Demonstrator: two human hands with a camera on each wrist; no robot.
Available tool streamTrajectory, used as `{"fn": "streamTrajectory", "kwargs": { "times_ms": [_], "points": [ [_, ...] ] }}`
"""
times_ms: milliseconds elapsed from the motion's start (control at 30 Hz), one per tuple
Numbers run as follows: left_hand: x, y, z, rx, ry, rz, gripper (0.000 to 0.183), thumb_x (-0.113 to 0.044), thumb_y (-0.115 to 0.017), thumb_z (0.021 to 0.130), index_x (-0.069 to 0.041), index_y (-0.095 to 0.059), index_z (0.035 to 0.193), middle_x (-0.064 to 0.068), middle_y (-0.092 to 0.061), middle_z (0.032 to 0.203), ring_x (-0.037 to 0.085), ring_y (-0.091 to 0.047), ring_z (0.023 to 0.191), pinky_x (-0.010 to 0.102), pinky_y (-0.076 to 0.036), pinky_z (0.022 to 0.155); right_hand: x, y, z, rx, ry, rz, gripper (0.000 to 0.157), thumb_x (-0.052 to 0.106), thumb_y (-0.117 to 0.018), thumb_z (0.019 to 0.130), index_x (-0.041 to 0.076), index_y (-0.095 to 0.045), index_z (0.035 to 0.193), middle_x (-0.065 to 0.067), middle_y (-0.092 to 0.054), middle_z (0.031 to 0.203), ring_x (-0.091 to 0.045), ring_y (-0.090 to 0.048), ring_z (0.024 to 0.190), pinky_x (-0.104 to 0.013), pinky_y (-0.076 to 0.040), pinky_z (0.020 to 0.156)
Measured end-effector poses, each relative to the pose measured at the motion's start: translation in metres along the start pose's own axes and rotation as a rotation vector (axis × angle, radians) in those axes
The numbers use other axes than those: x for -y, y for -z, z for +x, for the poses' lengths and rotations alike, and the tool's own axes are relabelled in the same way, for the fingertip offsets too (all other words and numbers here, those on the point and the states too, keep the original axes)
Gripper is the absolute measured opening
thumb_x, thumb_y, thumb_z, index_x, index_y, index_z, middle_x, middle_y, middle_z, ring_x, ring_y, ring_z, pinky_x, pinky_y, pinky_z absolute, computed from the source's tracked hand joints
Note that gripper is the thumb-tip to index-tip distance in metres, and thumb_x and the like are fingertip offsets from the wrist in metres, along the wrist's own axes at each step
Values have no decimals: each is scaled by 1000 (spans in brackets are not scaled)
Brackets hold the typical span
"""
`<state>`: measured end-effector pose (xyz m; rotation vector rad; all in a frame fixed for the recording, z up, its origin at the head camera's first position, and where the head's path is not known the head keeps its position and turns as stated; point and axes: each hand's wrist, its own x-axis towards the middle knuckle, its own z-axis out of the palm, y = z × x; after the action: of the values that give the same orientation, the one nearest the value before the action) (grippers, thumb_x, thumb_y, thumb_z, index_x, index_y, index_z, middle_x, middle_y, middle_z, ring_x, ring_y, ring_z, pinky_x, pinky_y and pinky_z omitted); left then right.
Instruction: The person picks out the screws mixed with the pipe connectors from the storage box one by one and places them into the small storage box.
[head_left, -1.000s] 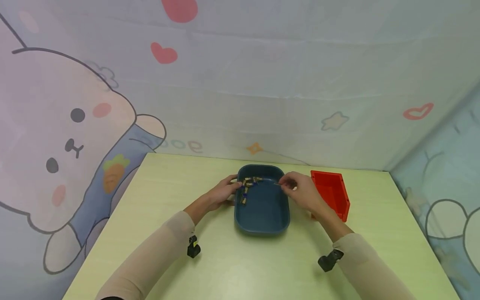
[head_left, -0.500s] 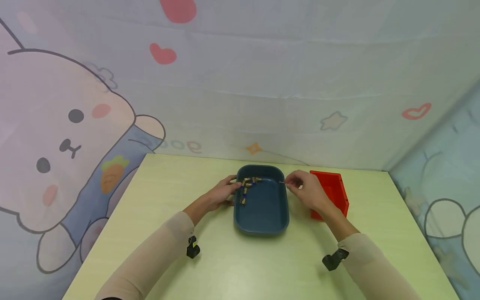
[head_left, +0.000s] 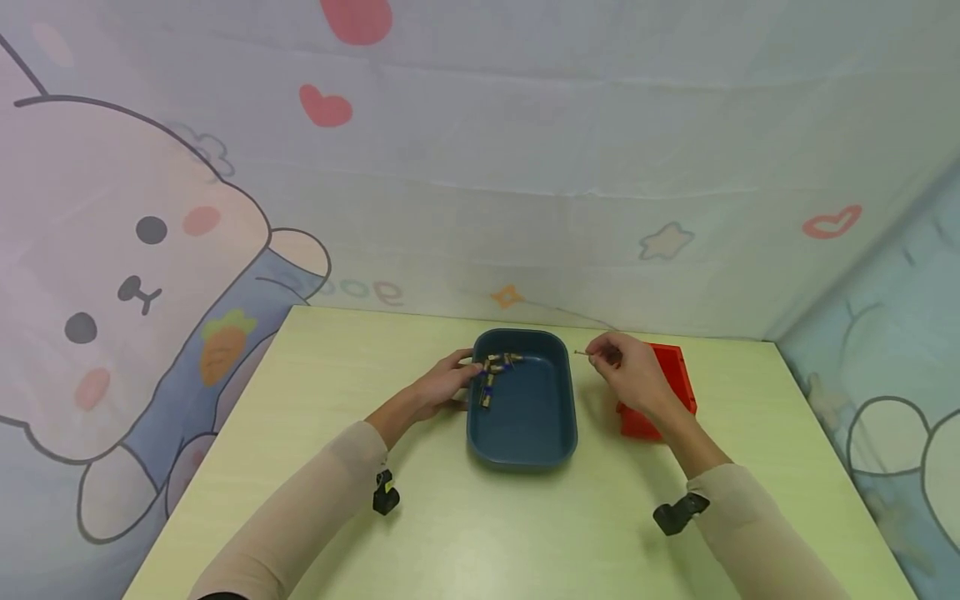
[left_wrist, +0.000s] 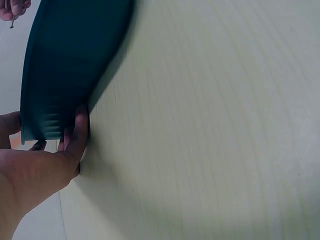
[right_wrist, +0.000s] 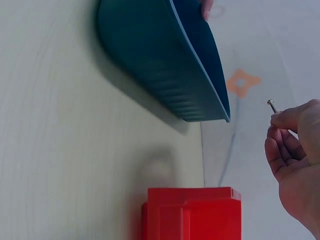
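Observation:
A small metal screw point(right_wrist: 271, 105) sticks out from between the thumb and fingertips of my right hand point(head_left: 628, 371), its head pointing away from the hand. That hand is in the air, right of the dark blue plastic tray point(head_left: 522, 442) and over the red bin point(head_left: 678, 375). My left hand point(head_left: 442, 387) grips the tray's left wall, thumb over the rim and fingers on the outside. Several small brass-coloured pieces with blue bands point(head_left: 489, 392) lie inside the tray, along its left and far side. Part of the red bin is hidden behind my right hand and wrist.
Tray and bin stand side by side on a pale wooden table point(head_left: 480, 533). A printed cloth backdrop point(head_left: 570, 167) rises behind the table's far edge. Each wrist carries a small black camera, such as the right one point(head_left: 678, 514).
My right hand has carried the screw rightward from over the tray, past its right rim, to the near side of the red bin. The left hand has stayed on the tray.

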<state>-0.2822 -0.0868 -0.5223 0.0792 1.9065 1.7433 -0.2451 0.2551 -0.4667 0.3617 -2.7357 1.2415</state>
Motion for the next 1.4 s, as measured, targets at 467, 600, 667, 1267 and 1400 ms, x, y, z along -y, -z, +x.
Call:
{"fn": "streamTrajectory", "kwargs": {
  "times_ms": [467,600,667,1267,1400],
  "points": [
    [-2,1,-2,-6,9,12,59,-30,-53,113,-18,-31,166,20,-45,158,37,-54,139,46,-62,90,-9,18,-9,-6,2,-55,6,3,-68,103,5,-71,108,-13,-72,97,-23,-65,86,-25,-52,77],
    [-1,2,-1,-4,5,15,58,-29,-53,113,-18,-31,166,21,-45,159,37,-54,139,46,-62,90,-12,22,-10,-19,7,-66,6,2,-67,104,5,-71,108,-13,-72,98,-24,-66,87,-25,-51,78],
    [-1,2,-1,-4,3,13,58,-29,-53,113,-17,-32,166,21,-45,158,38,-54,138,45,-62,90,-14,24,-11,-25,6,-71,6,2,-67,103,4,-71,108,-12,-72,99,-24,-66,88,-24,-51,78],
    [-3,0,-2,10,4,3,57,-28,-53,113,-17,-33,166,21,-46,158,38,-53,140,46,-62,89,-35,49,-19,-28,-18,-84,4,5,-70,100,4,-71,104,-9,-69,95,-25,-64,86,-19,-52,71],
    [-3,0,-3,12,-1,5,58,-28,-53,113,-16,-32,166,21,-45,159,39,-52,141,46,-62,89,-38,50,-19,-43,-24,-88,4,5,-70,100,4,-72,103,-9,-70,94,-24,-64,85,-19,-52,69]
  ]
}}
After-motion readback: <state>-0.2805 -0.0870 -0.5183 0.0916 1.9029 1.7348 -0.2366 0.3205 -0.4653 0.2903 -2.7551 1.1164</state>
